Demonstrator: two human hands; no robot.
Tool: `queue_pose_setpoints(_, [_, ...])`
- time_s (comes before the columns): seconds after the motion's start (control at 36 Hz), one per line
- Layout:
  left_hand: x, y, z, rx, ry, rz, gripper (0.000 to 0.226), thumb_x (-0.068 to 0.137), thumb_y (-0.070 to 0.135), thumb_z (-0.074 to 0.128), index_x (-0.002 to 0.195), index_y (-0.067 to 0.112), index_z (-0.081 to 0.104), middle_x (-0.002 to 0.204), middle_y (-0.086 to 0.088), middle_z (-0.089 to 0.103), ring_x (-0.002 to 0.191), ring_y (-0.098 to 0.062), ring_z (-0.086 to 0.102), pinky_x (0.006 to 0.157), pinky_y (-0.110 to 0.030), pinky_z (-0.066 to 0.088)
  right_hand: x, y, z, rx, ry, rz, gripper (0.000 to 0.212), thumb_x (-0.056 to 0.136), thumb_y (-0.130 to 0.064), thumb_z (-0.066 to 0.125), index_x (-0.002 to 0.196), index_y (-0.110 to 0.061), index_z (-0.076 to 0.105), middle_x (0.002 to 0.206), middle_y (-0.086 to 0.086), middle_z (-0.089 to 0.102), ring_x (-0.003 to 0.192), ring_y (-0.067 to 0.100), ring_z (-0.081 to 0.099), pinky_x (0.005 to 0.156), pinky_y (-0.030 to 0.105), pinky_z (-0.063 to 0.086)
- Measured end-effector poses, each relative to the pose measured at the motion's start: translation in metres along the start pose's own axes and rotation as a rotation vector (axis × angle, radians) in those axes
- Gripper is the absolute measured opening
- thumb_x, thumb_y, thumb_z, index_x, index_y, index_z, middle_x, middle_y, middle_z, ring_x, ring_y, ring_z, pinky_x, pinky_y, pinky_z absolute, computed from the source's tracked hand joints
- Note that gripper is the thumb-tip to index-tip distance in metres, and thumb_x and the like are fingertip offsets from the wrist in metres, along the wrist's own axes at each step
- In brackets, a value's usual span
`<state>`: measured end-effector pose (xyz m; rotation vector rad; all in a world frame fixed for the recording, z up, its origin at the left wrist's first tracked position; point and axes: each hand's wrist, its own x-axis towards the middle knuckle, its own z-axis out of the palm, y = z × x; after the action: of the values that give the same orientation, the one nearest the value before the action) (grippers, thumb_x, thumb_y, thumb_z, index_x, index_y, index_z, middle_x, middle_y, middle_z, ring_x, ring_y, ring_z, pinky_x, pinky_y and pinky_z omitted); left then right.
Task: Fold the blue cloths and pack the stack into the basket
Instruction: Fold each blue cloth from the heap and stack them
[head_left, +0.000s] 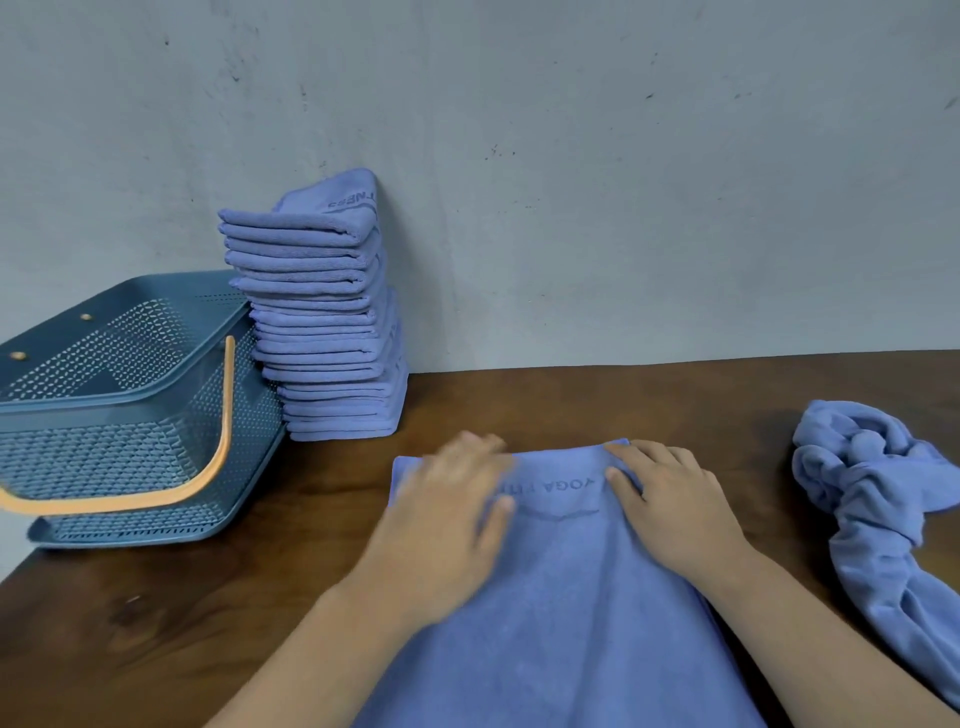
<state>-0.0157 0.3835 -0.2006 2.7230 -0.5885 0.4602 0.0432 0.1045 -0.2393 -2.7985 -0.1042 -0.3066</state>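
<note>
Hands flat: left hand (447, 514) and right hand (670, 512), fingers straight, press cloth (561, 613) onto surface (156, 623); basket (124, 415) beside stack (327, 322).

Dark brown wooden table (675, 405). At 9 o'clock, a blue perforated basket (104, 400) with its orange handle (223, 415) swung down. At 11 o'clock, just beside it, a tall stack of folded blue cloths (322, 322) against the wall. At 6 o'clock, a flat blue cloth (561, 597) spread out. At 3 o'clock, a crumpled blue cloth (872, 478).
</note>
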Motion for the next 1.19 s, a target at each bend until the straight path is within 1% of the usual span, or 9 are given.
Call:
queue_pose_setpoints(0.06, [0.007, 0.02, 0.013, -0.012, -0.292, 0.058, 0.058, 0.109, 0.058, 0.029, 0.164, 0.04, 0.029, 0.172, 0.02, 0.021, 0.161, -0.004, 0.008, 0.132, -0.044, 0.009, 0.0, 0.0, -0.001, -0.013, -0.018, 0.001, 0.046, 0.107, -0.054, 0.039, 0.151, -0.046, 0.047, 0.155, -0.021, 0.045, 0.142, 0.013, 0.038, 0.11, 0.038, 0.038])
queue_pose_setpoints(0.11, [0.013, 0.019, 0.025, 0.039, -0.421, -0.012, 0.066, 0.106, 0.068, 0.026, 0.167, 0.046, 0.011, 0.175, 0.022, 0.002, 0.161, -0.005, -0.007, 0.132, -0.045, -0.003, 0.0, 0.0, -0.002, -0.033, -0.038, -0.006, 0.047, 0.107, -0.056, 0.038, 0.152, -0.045, 0.046, 0.157, -0.02, 0.042, 0.144, 0.013, 0.035, 0.112, 0.038, 0.036])
queue_pose_setpoints(0.39, [0.008, -0.008, 0.015, 0.079, -0.465, -0.262, 0.076, 0.098, 0.082, 0.022, 0.165, 0.053, -0.001, 0.174, 0.019, -0.014, 0.161, -0.009, -0.019, 0.131, -0.048, -0.009, 0.0, 0.0, -0.008, -0.081, -0.054, 0.024, 0.06, 0.105, -0.066, 0.03, 0.16, -0.043, 0.035, 0.167, -0.018, 0.031, 0.154, 0.015, 0.024, 0.12, 0.042, 0.029])
queue_pose_setpoints(0.5, [-0.014, -0.014, 0.002, 0.077, -0.404, -0.32, 0.075, 0.101, 0.079, 0.023, 0.166, 0.049, 0.004, 0.175, 0.02, -0.01, 0.161, -0.007, -0.016, 0.132, -0.043, -0.006, -0.006, -0.01, -0.015, -0.05, 0.046, -0.152, 0.059, 0.105, -0.063, 0.025, 0.16, -0.043, 0.037, 0.169, -0.012, 0.031, 0.159, 0.018, 0.018, 0.126, 0.045, 0.022])
queue_pose_setpoints(0.58, [-0.034, -0.016, -0.002, 0.061, -0.335, -0.337, 0.07, 0.104, 0.073, 0.026, 0.166, 0.046, 0.01, 0.174, 0.024, -0.005, 0.16, -0.002, -0.013, 0.131, -0.039, -0.003, -0.019, -0.026, -0.015, -0.061, -0.13, -0.34, 0.07, 0.098, -0.072, 0.013, 0.162, -0.048, 0.028, 0.174, -0.014, 0.017, 0.162, 0.013, 0.005, 0.129, 0.042, 0.008])
queue_pose_setpoints(0.67, [-0.057, -0.023, -0.009, 0.086, -0.322, -0.376, 0.066, 0.105, 0.07, 0.025, 0.166, 0.048, 0.012, 0.172, 0.029, 0.0, 0.159, 0.003, -0.007, 0.13, -0.039, 0.002, -0.027, -0.029, -0.009, -0.058, -0.349, -0.313, 0.07, 0.099, -0.079, 0.015, 0.164, -0.054, 0.004, 0.175, -0.018, -0.009, 0.161, 0.009, -0.015, 0.131, 0.043, -0.006])
queue_pose_setpoints(0.83, [-0.092, -0.06, -0.037, 0.29, -0.227, -0.635, 0.057, 0.109, 0.057, 0.023, 0.165, 0.042, 0.026, 0.173, 0.022, 0.016, 0.163, -0.012, 0.007, 0.129, -0.052, 0.015, -0.025, -0.027, -0.012, -0.065, -0.419, -0.304, 0.08, 0.092, -0.089, 0.018, 0.162, -0.057, -0.005, 0.172, -0.02, -0.019, 0.158, 0.008, -0.024, 0.13, 0.045, -0.009])
queue_pose_setpoints(1.03, [-0.082, -0.022, -0.039, 0.109, -0.086, -0.417, 0.06, 0.101, 0.052, 0.026, 0.148, 0.03, 0.055, 0.158, 0.013, 0.048, 0.152, -0.014, 0.037, 0.122, -0.041, 0.034, -0.026, -0.027, -0.014, -0.05, -0.437, -0.3, 0.085, 0.088, -0.093, 0.018, 0.161, -0.058, -0.006, 0.172, -0.019, -0.02, 0.157, 0.008, -0.026, 0.13, 0.046, -0.01])
queue_pose_setpoints(1.19, [-0.017, 0.027, 0.001, 0.041, -0.322, -0.209, 0.056, 0.11, 0.053, 0.034, 0.164, 0.037, 0.029, 0.174, 0.015, 0.019, 0.162, -0.011, 0.009, 0.131, -0.042, 0.009, -0.027, -0.028, -0.013, -0.056, -0.432, -0.292, 0.087, 0.087, -0.094, 0.021, 0.162, -0.058, -0.005, 0.173, -0.016, -0.019, 0.158, 0.011, -0.026, 0.13, 0.048, -0.01])
